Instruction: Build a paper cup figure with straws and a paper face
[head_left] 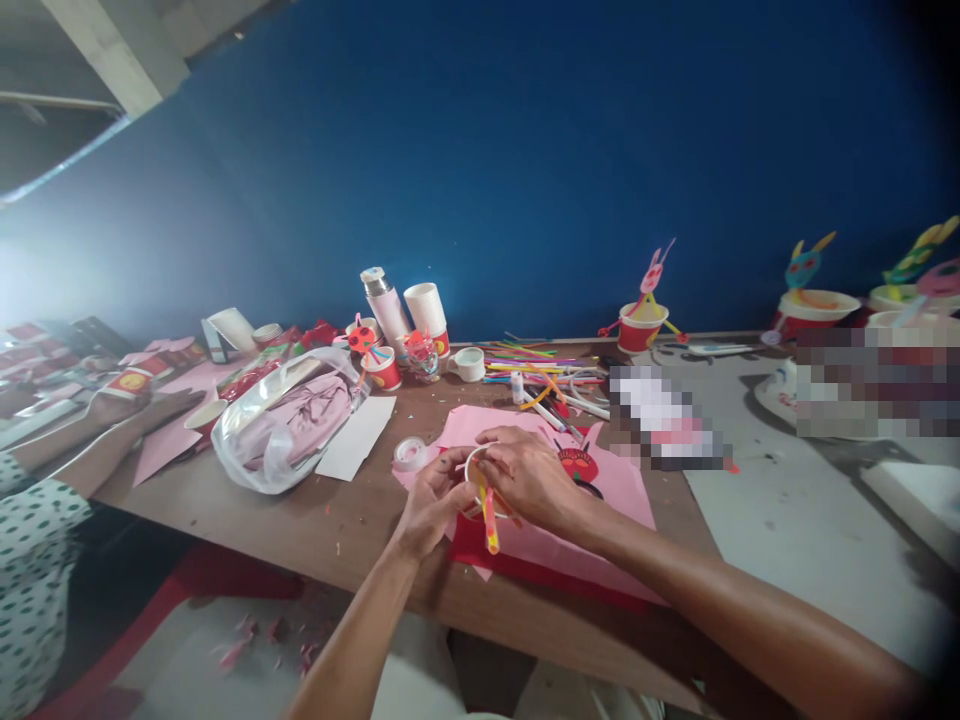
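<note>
My left hand (433, 497) is closed around the side of a paper cup (472, 470) with a white rim, tilted so its mouth partly faces me. The fingers of my right hand (531, 478) bend over the rim into the cup, and what their tips pinch is hidden. A yellow and orange strip (491, 530) sticks out of the cup toward me. Beneath my hands lies pink paper (630, 500) with red paper under it. A red cut-out face (576, 463) rests on the pink sheet, right of my right hand. A tape roll (410, 455) is near my left hand.
Colourful pipe cleaners (540, 362) and pens lie behind my hands. A white mug (469, 364), a thermos (385, 305) and stacked paper cups (426, 310) stand by the blue wall. A plastic bag (289, 420) sits left. Another person's arm (112, 440) rests at far left.
</note>
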